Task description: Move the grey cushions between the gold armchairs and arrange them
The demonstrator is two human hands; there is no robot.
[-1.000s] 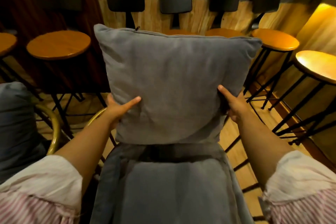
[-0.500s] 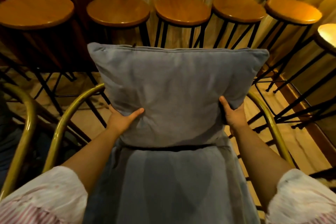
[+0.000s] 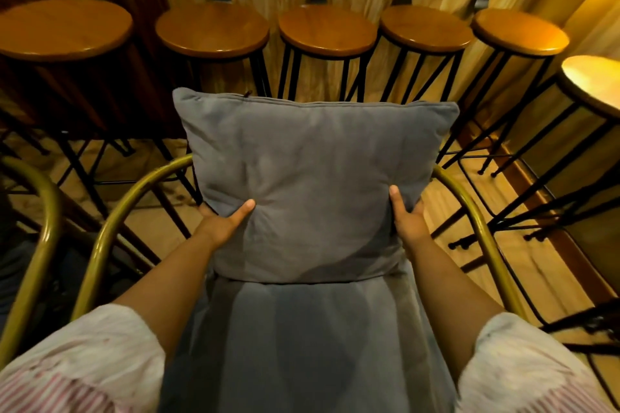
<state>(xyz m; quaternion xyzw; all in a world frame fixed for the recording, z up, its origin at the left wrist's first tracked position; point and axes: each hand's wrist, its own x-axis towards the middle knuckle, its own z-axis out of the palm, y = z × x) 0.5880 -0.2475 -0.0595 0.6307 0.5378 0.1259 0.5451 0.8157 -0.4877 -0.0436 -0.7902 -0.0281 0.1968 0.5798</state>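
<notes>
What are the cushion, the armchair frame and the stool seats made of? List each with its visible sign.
Grey cushion: soft matte woven fabric, probably; it creases and dents under both hands.
Armchair frame: bent metal tube, gold or brass finish; it carries a dull sheen.
Stool seats: wood, glossy varnish likely; grain lines and highlights show.

Grey cushion (image 3: 312,184), gold armchair frame (image 3: 110,231), pink-striped sleeves (image 3: 60,389).
</notes>
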